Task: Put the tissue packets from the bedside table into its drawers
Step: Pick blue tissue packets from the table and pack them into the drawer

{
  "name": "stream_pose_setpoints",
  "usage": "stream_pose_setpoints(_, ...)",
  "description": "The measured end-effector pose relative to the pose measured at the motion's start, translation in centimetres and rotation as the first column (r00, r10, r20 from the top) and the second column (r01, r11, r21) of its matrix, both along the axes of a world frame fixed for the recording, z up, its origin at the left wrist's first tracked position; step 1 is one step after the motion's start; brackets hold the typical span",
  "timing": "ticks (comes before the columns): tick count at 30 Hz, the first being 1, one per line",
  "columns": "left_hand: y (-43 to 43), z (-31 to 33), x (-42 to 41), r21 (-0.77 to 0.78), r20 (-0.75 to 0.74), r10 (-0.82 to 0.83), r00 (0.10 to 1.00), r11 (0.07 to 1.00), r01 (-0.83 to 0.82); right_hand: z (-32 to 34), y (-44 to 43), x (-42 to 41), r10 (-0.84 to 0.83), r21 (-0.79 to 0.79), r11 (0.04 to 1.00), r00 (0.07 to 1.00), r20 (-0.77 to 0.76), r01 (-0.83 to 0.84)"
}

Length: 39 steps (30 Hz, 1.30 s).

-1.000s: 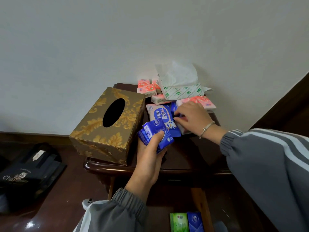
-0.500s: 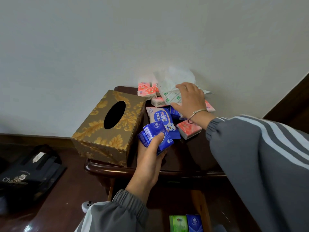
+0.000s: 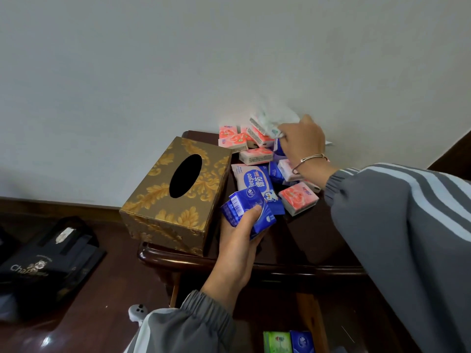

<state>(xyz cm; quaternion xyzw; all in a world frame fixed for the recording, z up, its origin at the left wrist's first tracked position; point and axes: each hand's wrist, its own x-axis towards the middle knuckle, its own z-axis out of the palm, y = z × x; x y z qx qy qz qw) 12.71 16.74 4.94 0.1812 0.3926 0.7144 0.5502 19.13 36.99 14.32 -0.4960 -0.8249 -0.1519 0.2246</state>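
left hand (image 3: 239, 240): raised over the front of the table (image 3: 318, 245). thumb and fingers are wrapped round a bunch of blue packets (image 3: 246, 212), held clear of the top and just beside the tissue box (image 3: 175, 197).

right hand (image 3: 303, 138): reached to the back of the table, close to the wall. fingers are curled on a white pack (image 3: 270, 122) with green print, which is crumpled and blurred. whether it is lifted off the top cannot be told. a bracelet (image 3: 309, 159) sits on the wrist.

on the top: pink packets (image 3: 256, 156) are piled at the back, left of the right hand. a single pink packet (image 3: 298, 197) lies nearer the front, below the right wrist. a wipes pack (image 3: 254, 183) lies flat between the box and that packet, its near end hidden behind the held bunch. loose blue packets (image 3: 276, 171) show partly under the right hand.

tissue box: gold pattern and a dark oval slot. it stands on the left part of the top, its near corner at the table edge.

drawer (image 3: 312, 324): open below the front edge. a green packet (image 3: 277, 341) and a blue packet (image 3: 302, 341) lie side by side in it, cut off by the lower frame edge.

floor, left: a black bag (image 3: 46, 261).
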Motion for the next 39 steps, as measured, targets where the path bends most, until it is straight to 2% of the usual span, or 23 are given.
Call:
stream_pose_setpoints(3, 0.0, 0.0, 0.1, 0.006, 0.003, 0.004, 1.000, 1.000, -0.005, 1.5, -0.6, 0.8, 0.119, 0.096, 0.990, 0.977, -0.174, -0.104)
stream_pose_setpoints(5, 0.0, 0.0, 0.1, 0.004, -0.006, 0.010, 1.000, 1.000, -0.010, 2.3, -1.3, 0.8, 0.248, 0.095, 0.968, 0.930, -0.272, -0.231)
stream_pose_setpoints(7, 0.0, 0.1, 0.1, 0.009, -0.012, 0.012, 1.000, 1.000, -0.012, 3.0, -1.7, 0.1, 0.337, 0.070, 0.941, 0.892, -0.300, -0.331)
stream_pose_setpoints(12, -0.1, 0.3, 0.2, 0.009, -0.034, -0.001, 0.999, 1.000, 0.001, 2.9, -1.1, -3.1, 0.383, -0.269, 0.866, 0.905, -0.186, -0.421)
stream_pose_setpoints(16, -0.1, 0.4, 0.1, 0.012, -0.048, -0.013, 0.999, 1.000, 0.014, 1.2, -0.5, -3.9, 0.435, -0.564, 0.744, 0.901, 0.002, -0.358)
stream_pose_setpoints(18, 0.0, 0.3, 0.1, 0.009, -0.044, -0.017, 0.999, 1.000, 0.018, 0.6, -0.1, -3.1, 0.466, -0.626, 0.694, 0.885, 0.011, -0.357)
stream_pose_setpoints(20, 0.0, 0.3, 0.0, 0.003, -0.044, -0.017, 0.999, 1.000, 0.017, 0.4, 0.3, -1.8, 0.450, -0.532, 0.753, 0.893, -0.014, -0.388)
stream_pose_setpoints(22, 0.1, 0.2, 0.0, -0.006, -0.049, -0.025, 0.999, 1.000, 0.024, 0.1, 1.2, 0.1, 0.400, -0.326, 0.862, 0.916, -0.033, -0.388)
stream_pose_setpoints(24, 0.0, 0.2, 0.0, -0.008, -0.049, -0.030, 0.998, 1.000, 0.030, -0.2, 2.4, 1.9, 0.298, -0.215, 0.930, 0.954, -0.029, -0.297)
stream_pose_setpoints(26, 0.0, 0.2, 0.0, -0.007, -0.040, -0.030, 0.999, 1.000, 0.030, -0.8, 3.9, 3.0, 0.148, -0.281, 0.950, 0.989, 0.008, -0.140)
stream_pose_setpoints(28, 0.0, 0.2, 0.0, -0.008, -0.035, -0.031, 0.999, 1.000, 0.030, -1.6, 5.1, 3.2, 0.037, -0.394, 0.919, 0.998, 0.051, -0.014)
stream_pose_setpoints(32, 0.0, -0.1, -0.1, -0.009, -0.047, -0.037, 0.998, 0.999, 0.037, -2.6, 6.5, 1.7, 0.008, -0.603, 0.798, 1.000, 0.006, -0.003)
stream_pose_setpoints(34, 0.1, -0.3, -0.1, -0.005, -0.050, -0.039, 0.998, 0.999, 0.039, -2.5, 7.1, 1.2, 0.018, -0.616, 0.787, 0.998, 0.058, 0.022)
stream_pose_setpoints(37, 0.1, -0.4, -0.1, -0.008, -0.043, -0.030, 0.999, 1.000, 0.030, -2.8, 7.7, 1.1, 0.034, -0.560, 0.825, 0.982, 0.184, 0.076)
stream_pose_setpoints(39, 0.1, -0.4, -0.1, -0.005, -0.045, -0.030, 0.999, 1.000, 0.030, -3.0, 7.9, 1.3, 0.030, -0.539, 0.839, 0.982, 0.189, 0.078)
